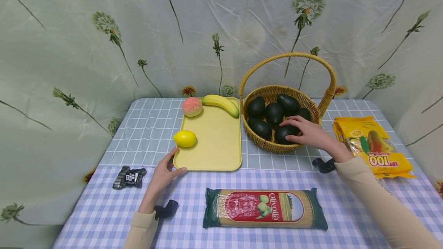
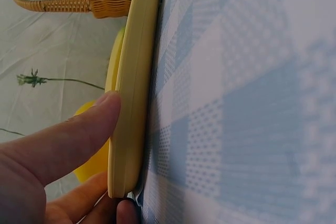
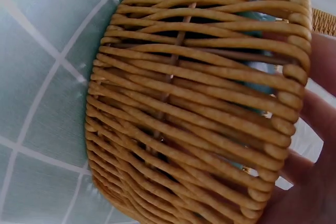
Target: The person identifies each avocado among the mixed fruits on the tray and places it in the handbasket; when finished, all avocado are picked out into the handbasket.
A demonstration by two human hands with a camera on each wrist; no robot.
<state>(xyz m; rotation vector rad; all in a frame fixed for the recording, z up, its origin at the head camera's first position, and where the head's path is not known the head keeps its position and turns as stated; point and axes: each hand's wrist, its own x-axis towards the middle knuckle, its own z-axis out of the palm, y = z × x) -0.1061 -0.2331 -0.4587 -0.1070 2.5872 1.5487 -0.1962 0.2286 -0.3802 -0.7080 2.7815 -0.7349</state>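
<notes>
My left hand [image 1: 165,172] is at the near left corner of a yellow tray [image 1: 216,153]. Its thumb presses the front rim, while the fingers lie round the left side, gripping the corner. On the tray are a lemon [image 1: 185,138], a pink peach [image 1: 192,107] and a banana [image 1: 221,104]. Over the near right rim of a handled wicker basket [image 1: 273,147] reaches my right hand [image 1: 308,131]. Thumb and fingers grip a dark avocado [image 1: 284,133] inside it. Several other avocados [image 1: 274,113] lie around that one. In the right wrist view the basket wall [image 3: 199,98] hides most of the hold.
A pack of spaghetti [image 1: 264,208] lies across the front of the checked cloth. At the right is a yellow candy bag [image 1: 375,147], close to my right forearm. A small black packet [image 1: 129,177] sits left of my left hand. The basket's tall handle [image 1: 288,55] arches above the avocados.
</notes>
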